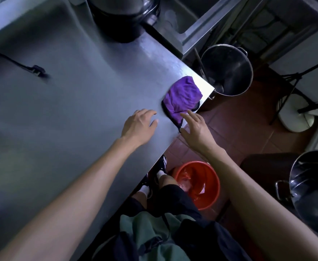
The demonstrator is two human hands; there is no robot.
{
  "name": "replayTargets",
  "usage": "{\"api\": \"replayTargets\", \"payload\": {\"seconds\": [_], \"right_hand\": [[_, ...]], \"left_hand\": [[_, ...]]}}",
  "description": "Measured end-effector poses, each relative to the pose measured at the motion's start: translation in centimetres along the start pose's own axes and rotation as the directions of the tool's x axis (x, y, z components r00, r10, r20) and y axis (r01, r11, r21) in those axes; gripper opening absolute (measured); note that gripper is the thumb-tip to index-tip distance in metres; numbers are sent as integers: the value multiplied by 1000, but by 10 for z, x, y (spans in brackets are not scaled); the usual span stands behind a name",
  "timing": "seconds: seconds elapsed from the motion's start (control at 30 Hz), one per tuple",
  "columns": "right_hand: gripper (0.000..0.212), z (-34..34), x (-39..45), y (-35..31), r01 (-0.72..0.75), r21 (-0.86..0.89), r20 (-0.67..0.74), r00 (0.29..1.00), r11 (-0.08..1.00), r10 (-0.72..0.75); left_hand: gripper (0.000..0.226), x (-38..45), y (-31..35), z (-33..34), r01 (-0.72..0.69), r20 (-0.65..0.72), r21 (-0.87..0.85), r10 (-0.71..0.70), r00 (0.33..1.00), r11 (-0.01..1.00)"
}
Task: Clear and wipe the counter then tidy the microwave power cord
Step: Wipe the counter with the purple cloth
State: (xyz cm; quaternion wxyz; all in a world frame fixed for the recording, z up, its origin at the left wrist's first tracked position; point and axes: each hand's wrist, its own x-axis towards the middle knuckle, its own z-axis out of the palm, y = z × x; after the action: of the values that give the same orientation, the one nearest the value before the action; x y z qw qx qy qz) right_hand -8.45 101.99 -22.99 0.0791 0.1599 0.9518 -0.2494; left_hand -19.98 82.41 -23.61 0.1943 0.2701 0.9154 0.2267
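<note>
Head view: both open hands beside purple cloth at counter edge.

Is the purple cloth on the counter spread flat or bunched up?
Bunched up. The purple cloth lies crumpled in folds at the counter corner, its dark edge hanging over the rim.

A tall steel stockpot is standing on the red-tiled floor at two o'clock. An orange plastic bucket is sitting at five o'clock, a second shiny steel pot at four, and a dark round pot at twelve.
</note>
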Motion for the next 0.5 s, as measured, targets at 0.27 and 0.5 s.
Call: {"api": "replayTargets", "payload": {"seconds": [0.27,0.5], "right_hand": [[70,-19,69,41,42,-137,63,997,990,-34],[79,-28,112,66,154,-208,133,983,966,-128]], "left_hand": [[43,55,16,8,12,-21,34,-11,1000,999],[54,97,42,29,33,11,74,-34,999,997]]}}
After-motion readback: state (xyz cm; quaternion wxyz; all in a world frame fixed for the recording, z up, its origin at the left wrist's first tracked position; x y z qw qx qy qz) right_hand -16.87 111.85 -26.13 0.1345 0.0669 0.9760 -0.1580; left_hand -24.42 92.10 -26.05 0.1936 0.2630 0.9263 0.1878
